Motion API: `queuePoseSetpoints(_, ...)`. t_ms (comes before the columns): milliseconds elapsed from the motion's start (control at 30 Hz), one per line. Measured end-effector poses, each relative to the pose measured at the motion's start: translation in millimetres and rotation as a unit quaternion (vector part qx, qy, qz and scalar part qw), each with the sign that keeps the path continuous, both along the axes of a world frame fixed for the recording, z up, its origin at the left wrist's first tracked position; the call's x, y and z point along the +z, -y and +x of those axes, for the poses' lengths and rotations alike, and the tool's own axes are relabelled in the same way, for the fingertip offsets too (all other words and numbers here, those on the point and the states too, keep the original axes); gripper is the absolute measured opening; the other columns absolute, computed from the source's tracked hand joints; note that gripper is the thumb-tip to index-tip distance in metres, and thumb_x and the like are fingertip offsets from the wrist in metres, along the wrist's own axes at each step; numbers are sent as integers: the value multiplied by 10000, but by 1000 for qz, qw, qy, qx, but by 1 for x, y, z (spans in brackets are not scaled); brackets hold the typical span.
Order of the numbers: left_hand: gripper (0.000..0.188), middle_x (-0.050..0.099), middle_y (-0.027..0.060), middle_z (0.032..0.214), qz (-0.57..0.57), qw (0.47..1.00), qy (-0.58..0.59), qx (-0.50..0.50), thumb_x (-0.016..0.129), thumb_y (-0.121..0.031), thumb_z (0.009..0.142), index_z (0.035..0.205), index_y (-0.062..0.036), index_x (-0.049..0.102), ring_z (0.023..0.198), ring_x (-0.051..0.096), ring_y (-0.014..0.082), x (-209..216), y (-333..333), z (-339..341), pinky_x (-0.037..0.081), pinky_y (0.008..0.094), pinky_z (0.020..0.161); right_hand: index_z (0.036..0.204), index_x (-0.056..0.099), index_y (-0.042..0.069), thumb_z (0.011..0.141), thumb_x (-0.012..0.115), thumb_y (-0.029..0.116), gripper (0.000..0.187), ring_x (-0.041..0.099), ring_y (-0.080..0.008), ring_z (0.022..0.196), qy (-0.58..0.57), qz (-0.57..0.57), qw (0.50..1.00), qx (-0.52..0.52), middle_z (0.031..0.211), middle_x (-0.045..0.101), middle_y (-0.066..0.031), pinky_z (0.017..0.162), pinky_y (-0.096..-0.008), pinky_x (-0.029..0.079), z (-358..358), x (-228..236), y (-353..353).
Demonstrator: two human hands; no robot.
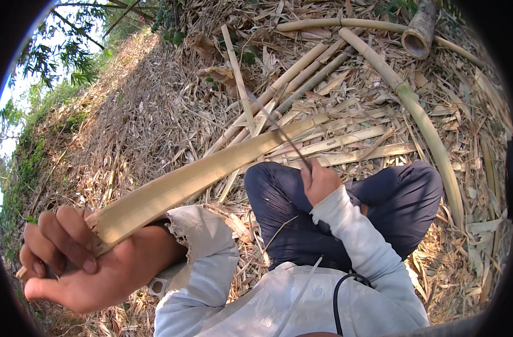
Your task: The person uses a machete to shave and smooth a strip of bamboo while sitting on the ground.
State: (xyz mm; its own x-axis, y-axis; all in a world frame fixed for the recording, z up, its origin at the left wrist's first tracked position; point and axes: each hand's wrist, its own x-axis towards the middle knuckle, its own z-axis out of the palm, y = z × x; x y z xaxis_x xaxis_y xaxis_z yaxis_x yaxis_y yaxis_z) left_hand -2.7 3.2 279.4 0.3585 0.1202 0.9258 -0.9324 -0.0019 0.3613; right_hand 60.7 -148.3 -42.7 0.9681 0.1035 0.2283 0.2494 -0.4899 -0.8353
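At far left, green foliage (79, 70) hangs over a slope of dry litter (138, 118). Below it, large and close to the camera, is the person's left hand (99, 275), palm turned upward, its fingers curled around the near end of a pale, flat bamboo slat (211, 173). From that grip the slat's long axis runs slantwise up and to the right, away from the left hand, past the front of the person's bent knee.

Toward the middle, beyond the slat, a narrow upright strip (234, 67) leans across a few round poles (296, 73). A thin dark blade (294, 147) crosses in front of the slat near its far end, sloping up and to the left; whether it touches the wood cannot be told, and its tip is blurred.

Just right of that crossing, the right hand (322, 182) is closed around the blade's handle end, above the lap. So the left hand has the slat's near end, while the right is nearer its far end.

Further right are more split strips (352, 138) on the ground, dark trousers (405, 188), a long curved pole (422, 109) and a hollow bamboo section (422, 28).
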Motion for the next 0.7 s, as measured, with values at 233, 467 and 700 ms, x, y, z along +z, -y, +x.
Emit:
queuePoseSetpoints(233, 512, 334, 1, 610, -18, 999, 17, 42, 306, -528, 1025, 794, -90, 437, 432, 264, 71, -4, -14, -1, 203, 215, 403, 924, 607, 3, 979, 546, 321, 328, 626, -400, 585, 63, 16, 996, 62, 611, 602, -202, 541, -458, 498, -21, 48, 9)
queuePoseSetpoints(467, 467, 325, -4, 620, -9, 993, 21, 120, 322, -493, 1034, 811, -94, 420, 439, 248, 72, 4, -14, 21, 195, 216, 400, 828, 625, 1, 998, 445, 445, 508, 605, -448, 656, -76, -51, 994, -63, 652, 609, -242, 626, -526, 480, 73, -110, 19)
queuePoseSetpoints(700, 439, 302, 1, 604, -10, 989, 20, 144, 319, -462, 1043, 814, -95, 390, 440, 212, 75, 18, -35, 40, 172, 218, 386, 886, 620, -19, 997, 510, 368, 417, 585, -431, 562, 53, 67, 995, 44, 589, 561, -232, 522, -461, 455, 25, -17, -5)
